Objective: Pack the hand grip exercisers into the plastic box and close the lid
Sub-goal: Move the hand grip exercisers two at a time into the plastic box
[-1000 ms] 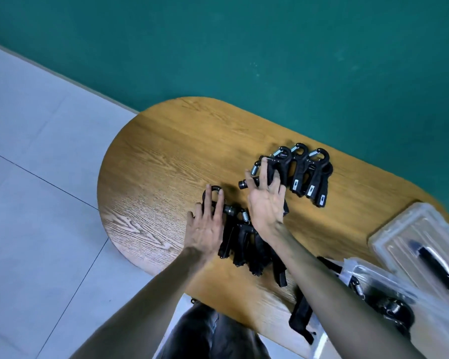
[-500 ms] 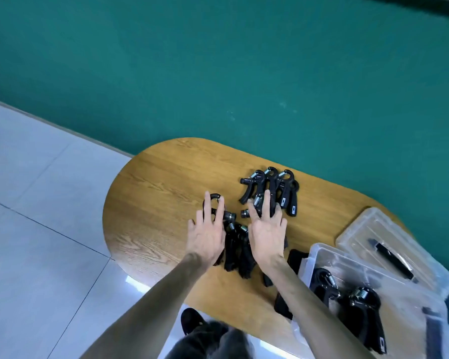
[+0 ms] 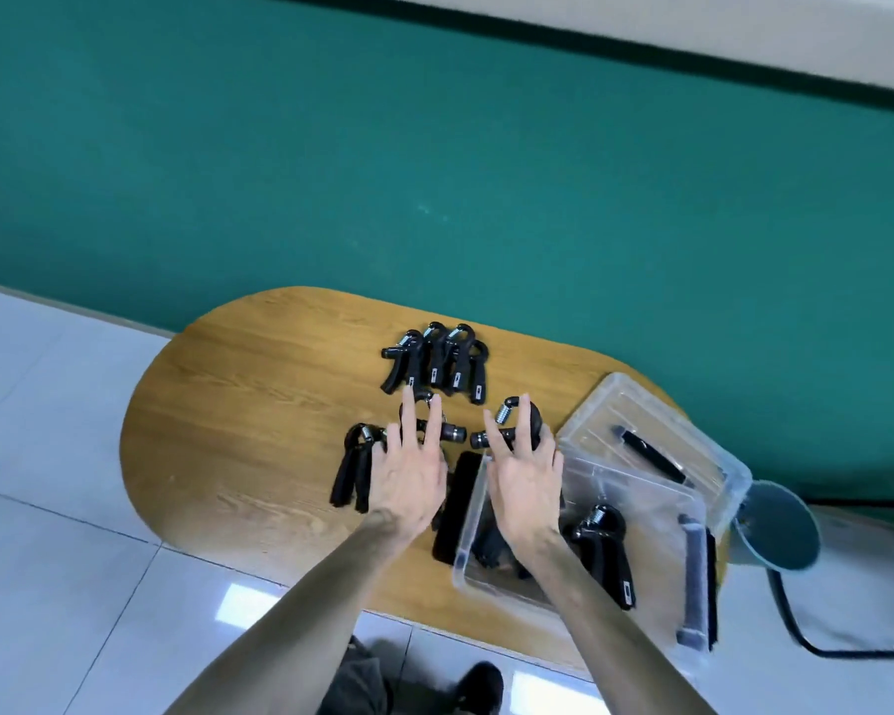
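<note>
Clear plastic box (image 3: 656, 513) is sitting nearest us at the bench's (image 3: 238, 456) right end, one exerciser (image 3: 602, 552) already inside. We are resting both hands flat, fingers spread: left hand (image 3: 409, 477) on the loose grips (image 3: 354, 467), right hand (image 3: 525, 477) on another (image 3: 512, 425). We should be gathering these before the far cluster (image 3: 437, 361); the lid (image 3: 651, 441) waits behind.

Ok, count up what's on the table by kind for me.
Hand grip exercisers: 9 that I can make out; overlaps and the hands may hide more
Clear plastic box: 1
Box lid: 1
Total: 11
</note>
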Demonstrator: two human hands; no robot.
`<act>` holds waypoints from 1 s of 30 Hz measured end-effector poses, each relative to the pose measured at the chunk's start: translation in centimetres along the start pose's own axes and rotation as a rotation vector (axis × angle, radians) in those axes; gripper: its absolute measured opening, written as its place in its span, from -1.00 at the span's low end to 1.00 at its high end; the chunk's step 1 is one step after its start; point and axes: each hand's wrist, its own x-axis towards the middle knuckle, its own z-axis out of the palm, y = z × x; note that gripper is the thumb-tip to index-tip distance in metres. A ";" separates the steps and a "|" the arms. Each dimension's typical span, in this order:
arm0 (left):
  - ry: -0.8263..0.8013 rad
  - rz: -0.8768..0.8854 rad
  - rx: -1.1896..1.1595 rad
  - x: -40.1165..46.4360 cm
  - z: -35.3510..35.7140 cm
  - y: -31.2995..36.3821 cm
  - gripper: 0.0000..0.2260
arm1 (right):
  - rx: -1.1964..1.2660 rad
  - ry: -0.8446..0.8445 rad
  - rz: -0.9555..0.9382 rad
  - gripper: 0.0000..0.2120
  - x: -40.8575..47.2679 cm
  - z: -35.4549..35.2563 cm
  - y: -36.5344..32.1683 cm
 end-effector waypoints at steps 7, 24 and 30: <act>-0.025 0.105 0.002 -2.5 1.3 9.3 -0.26 | 0.062 0.015 0.135 -0.36 -4.7 0.1 8.4; -0.200 0.154 -0.003 -3.8 9.4 16.5 -0.29 | 0.263 -0.199 0.281 -0.45 -9.5 8.4 17.6; -0.269 0.122 -0.007 -2.0 12.2 16.9 -0.25 | 0.304 -0.295 0.249 -0.44 -7.1 10.4 18.2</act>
